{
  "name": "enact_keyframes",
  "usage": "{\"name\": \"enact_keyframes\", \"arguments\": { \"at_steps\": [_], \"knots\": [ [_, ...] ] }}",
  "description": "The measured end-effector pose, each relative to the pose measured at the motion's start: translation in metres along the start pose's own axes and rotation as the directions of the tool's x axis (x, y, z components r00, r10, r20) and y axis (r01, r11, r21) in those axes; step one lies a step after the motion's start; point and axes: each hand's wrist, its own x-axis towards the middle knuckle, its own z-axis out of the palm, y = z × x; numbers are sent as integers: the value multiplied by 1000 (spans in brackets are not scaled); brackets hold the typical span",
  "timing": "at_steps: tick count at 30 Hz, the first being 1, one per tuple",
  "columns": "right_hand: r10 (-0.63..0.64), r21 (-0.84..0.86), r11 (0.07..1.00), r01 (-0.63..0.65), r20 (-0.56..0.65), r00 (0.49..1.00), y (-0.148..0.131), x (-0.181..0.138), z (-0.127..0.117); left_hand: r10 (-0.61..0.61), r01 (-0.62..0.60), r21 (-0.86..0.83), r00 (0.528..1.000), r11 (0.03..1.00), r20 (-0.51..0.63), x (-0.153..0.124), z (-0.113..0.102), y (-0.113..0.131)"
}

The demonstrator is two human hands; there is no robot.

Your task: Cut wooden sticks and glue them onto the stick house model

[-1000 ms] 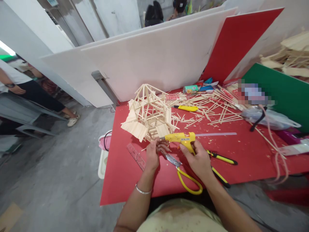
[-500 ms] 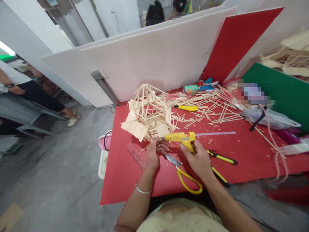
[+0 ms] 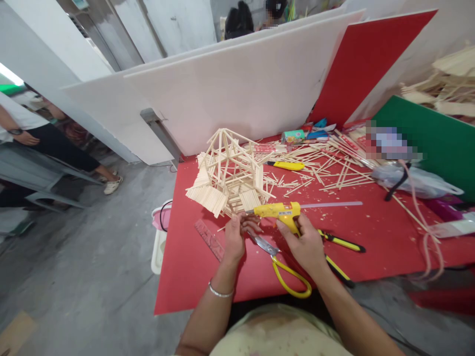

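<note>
My right hand [image 3: 307,243] is wrapped round the handle of a yellow hot glue gun [image 3: 276,211], its nozzle facing left and a clear glue stick [image 3: 332,204] jutting from its back. At the nozzle tip is my left hand [image 3: 237,235], its fingers curled together; what they pinch, if anything, is too small to make out. Just beyond it stands a model house frame [image 3: 224,170] built of thin wooden sticks. Yellow-handled scissors [image 3: 291,279] lie below the glue gun, blades toward my left hand. A clear ruler [image 3: 210,240] rests to the left.
Pliers with yellow-black handles [image 3: 343,242] lie right of my hand. A yellow utility knife [image 3: 287,165] and loose wooden sticks [image 3: 341,170] are spread behind, with a green can [image 3: 293,137]. White boards [image 3: 237,94] stand at the back. Another person [image 3: 55,143] is at far left.
</note>
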Motion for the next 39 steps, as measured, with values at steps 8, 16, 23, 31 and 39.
{"name": "enact_keyframes", "arguments": {
  "at_steps": [8,16,23,31,39],
  "knots": [
    [-9,9,1000,9,-3,1000,1,0,1,-10,10,22,1000,1000,-2,0,0,1],
    [-5,4,1000,5,-7,1000,0,0,1,-8,8,6,1000,1000,2,0,0,1],
    [5,6,1000,-4,-8,1000,0,0,1,0,0,-16,1000,1000,12,0,0,0],
    [-16,-48,999,15,-30,999,-2,-1,0,-13,13,11,1000,1000,6,1,-1,-1],
    [-25,-60,998,23,-40,999,-1,-1,1,-12,12,27,1000,1000,4,0,-1,0]
  ]
}}
